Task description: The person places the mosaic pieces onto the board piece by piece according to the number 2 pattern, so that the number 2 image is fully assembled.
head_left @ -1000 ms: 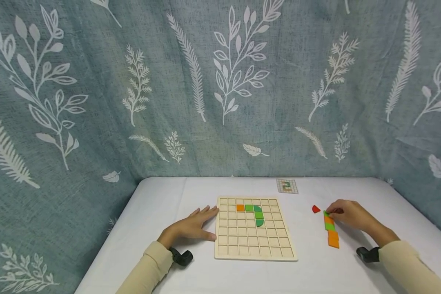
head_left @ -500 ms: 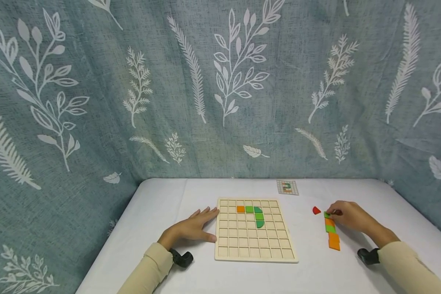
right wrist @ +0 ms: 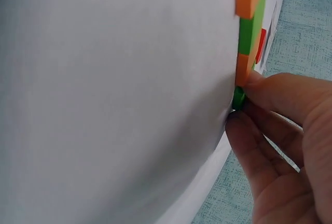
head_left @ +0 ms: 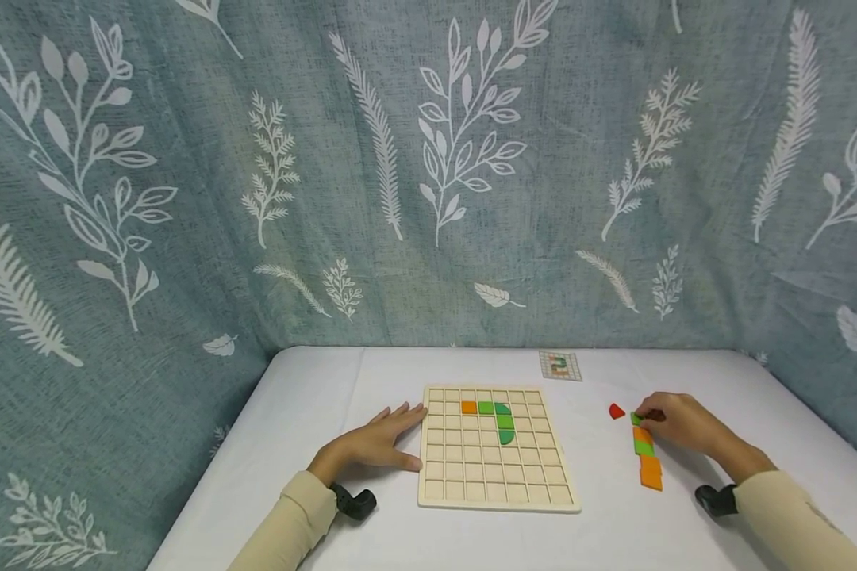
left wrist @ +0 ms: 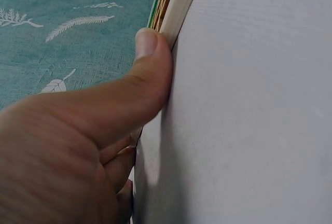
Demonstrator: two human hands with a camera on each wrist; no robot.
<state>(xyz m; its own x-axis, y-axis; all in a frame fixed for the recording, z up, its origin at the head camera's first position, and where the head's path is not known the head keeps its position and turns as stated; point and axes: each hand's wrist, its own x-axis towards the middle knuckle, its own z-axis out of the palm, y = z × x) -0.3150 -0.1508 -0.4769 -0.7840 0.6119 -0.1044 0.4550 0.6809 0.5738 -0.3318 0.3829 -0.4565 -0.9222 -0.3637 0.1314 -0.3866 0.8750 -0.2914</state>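
My left hand [head_left: 377,441] lies spread at the left side of a square wooden grid board [head_left: 451,454], its fingertips and thumb touching that edge. In the left wrist view the thumb [left wrist: 148,53] presses against the board's side. Set in the board are an orange square [head_left: 469,407], green squares [head_left: 486,408] and dark green rounded pieces [head_left: 506,436]. To the right of the board, my right hand [head_left: 682,420] pinches a small green tile [right wrist: 238,98] between thumb and fingers. That tile stands at the far end of a row of orange and green tiles [head_left: 644,448], partly hidden by the fingers.
A red rounded piece [head_left: 616,411] lies just left of the right hand. Behind the board is a small pattern card [head_left: 560,365] with a gridded figure. A leaf-patterned curtain [head_left: 400,182] hangs behind the white table [head_left: 328,373].
A small gap now shows between the pinched green tile and the orange one beside it. Left hand and board hold their places; the head view has shifted slightly.
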